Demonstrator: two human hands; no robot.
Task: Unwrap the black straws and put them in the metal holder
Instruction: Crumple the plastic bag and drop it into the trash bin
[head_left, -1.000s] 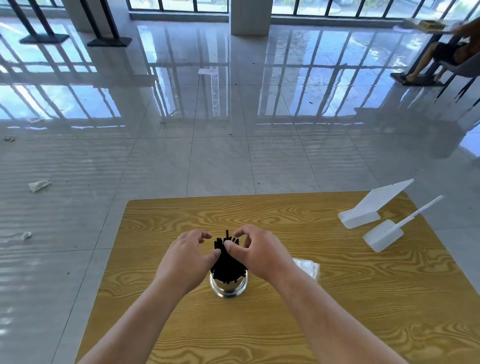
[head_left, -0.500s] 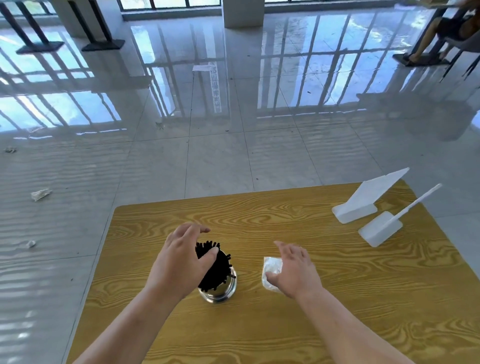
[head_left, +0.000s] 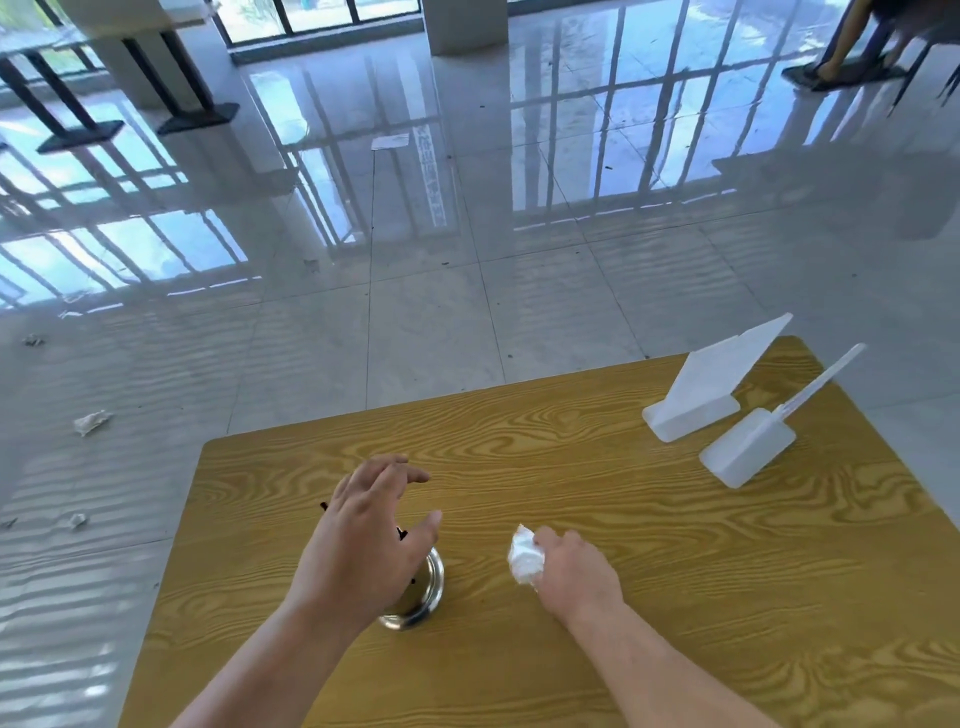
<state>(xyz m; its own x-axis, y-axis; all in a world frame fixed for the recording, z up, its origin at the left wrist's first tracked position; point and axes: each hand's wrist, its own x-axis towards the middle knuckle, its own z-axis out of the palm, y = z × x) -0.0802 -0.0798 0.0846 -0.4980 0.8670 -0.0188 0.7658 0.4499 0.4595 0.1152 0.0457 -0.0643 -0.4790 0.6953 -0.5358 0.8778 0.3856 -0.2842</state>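
We see a wooden table (head_left: 675, 597) standing on a glossy tiled floor (head_left: 415, 312). Near its far right corner rest a white stand (head_left: 696, 389) and, just beside it, a white scoop (head_left: 748, 452). Paper scraps (head_left: 91, 422) lie on the floor to the left.

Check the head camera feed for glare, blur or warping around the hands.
Head view: strong window glare on the glossy tiled floor, none on the yellow wood-grain table; wide-angle bending at the edges; the left hand hides most of the round metal holder; the right hand and its crumpled white wrapper look slightly soft.
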